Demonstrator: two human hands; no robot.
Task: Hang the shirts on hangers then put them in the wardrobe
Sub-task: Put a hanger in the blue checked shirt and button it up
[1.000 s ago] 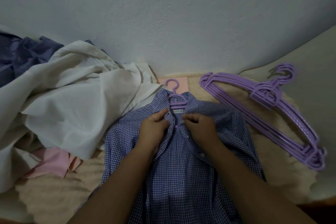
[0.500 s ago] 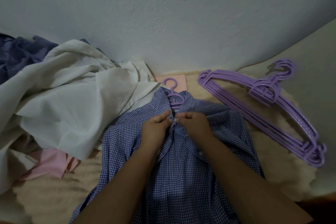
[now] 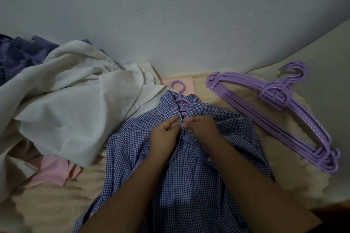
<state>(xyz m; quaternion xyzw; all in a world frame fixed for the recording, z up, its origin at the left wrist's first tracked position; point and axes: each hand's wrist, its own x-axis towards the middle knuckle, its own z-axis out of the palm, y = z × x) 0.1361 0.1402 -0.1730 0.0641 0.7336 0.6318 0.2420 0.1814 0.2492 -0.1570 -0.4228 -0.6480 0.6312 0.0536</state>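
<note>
A pale plastered wall filled the far half of the view; below it a cream fleecy blanket covered the surface on which everything lay. On the left a big crumpled white cloth was heaped over a dark blue striped garment at the far left and over a pink garment nearer; its right edge lapped against the checked shirt's left shoulder. The blue checked shirt lay front up in the middle, collar toward the wall, running to the near edge; both forearms crossed over it and hid much of its front. On the right, apart from the shirt, a stack of purple hangers lay nested on the blanket, hooks toward the far right. A purple hanger sat inside the shirt, only its hook and neck showing above the collar, the hook over a pink patch by the wall. The left hand and the right hand met just below the collar, each with fingers curled and pinching an edge of the shirt's front opening, pressed together; the button itself could not be made out.
</note>
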